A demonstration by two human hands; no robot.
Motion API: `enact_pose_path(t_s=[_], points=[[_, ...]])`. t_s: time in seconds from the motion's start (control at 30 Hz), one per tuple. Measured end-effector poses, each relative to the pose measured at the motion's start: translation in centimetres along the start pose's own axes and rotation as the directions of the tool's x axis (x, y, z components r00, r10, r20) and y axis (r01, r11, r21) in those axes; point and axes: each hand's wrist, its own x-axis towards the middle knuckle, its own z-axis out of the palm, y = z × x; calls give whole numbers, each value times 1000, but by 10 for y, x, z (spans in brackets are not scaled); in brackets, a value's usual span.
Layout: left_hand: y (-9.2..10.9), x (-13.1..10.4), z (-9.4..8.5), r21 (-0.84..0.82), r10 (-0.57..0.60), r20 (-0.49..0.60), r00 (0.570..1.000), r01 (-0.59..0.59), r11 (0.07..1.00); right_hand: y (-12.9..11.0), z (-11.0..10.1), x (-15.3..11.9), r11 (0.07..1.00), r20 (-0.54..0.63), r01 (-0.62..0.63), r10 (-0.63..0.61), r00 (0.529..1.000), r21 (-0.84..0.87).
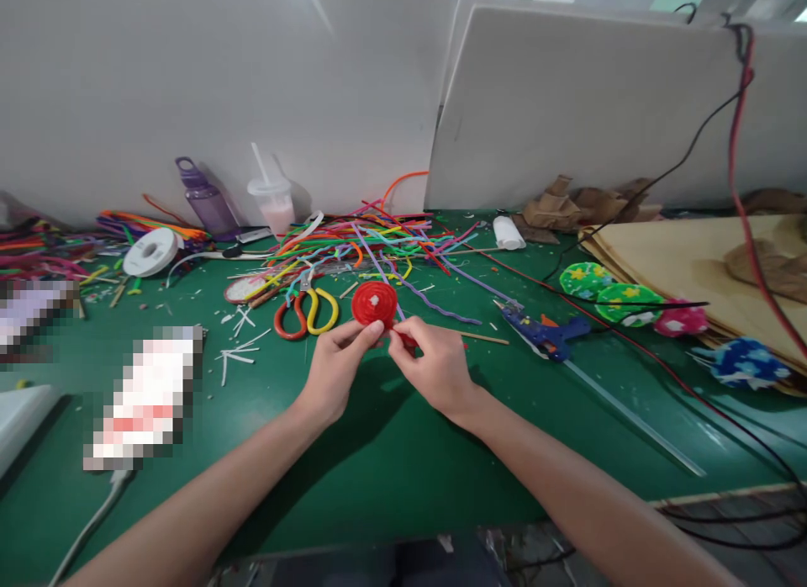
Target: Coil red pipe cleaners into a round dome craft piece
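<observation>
Bare forearms [239, 478] lead to the left hand [334, 364], thumb and fingers closed on a red disc [374, 309] just right of the scissors [310, 312], and the right hand [435, 360], fingers curled beside the disc, grip unclear; the glue gun [551, 335] lies well right of the scissors

At the centre, the coiled disc [361, 308] is red with a white middle, against a green tabletop [391, 461]; the scissors [311, 305] to its left have one red-orange handle and one yellow. Beyond, fuzzy stems [378, 242] mix lilac, red, green, yellow and light blue. On the right, green rounds [583, 280] bear yellow and white spots, near a blue glue gun [558, 339] touched with orange.
</observation>
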Motion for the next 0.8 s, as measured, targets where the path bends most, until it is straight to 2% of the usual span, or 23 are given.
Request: enact_pose_path(t_s=[0.07, 0.13, 0.33, 0.5, 0.8], points=[[-1, 1, 0, -104, -38, -1, 999, 38, 994, 0, 0, 0, 1000, 28, 1, 0, 1000, -8], [-2, 2, 0, -136, -41, -6, 999, 40, 990, -1, -2, 0, 1000, 58, 7, -8, 998, 9], [-1, 7, -7, -61, 14, -22, 1000, -16, 998, 2, -9, 4, 991, 96, 61, -72, 993, 115], [0, 11, -12, -35, 44, -65, 997, -46, 998, 6, -13, 6, 991, 123, 39, -55, 991, 127], [6, 11, -10, -100, -35, -45, 998, 30, 994, 10, -18, 9, 991, 216, -47, 19, 976, 127]])
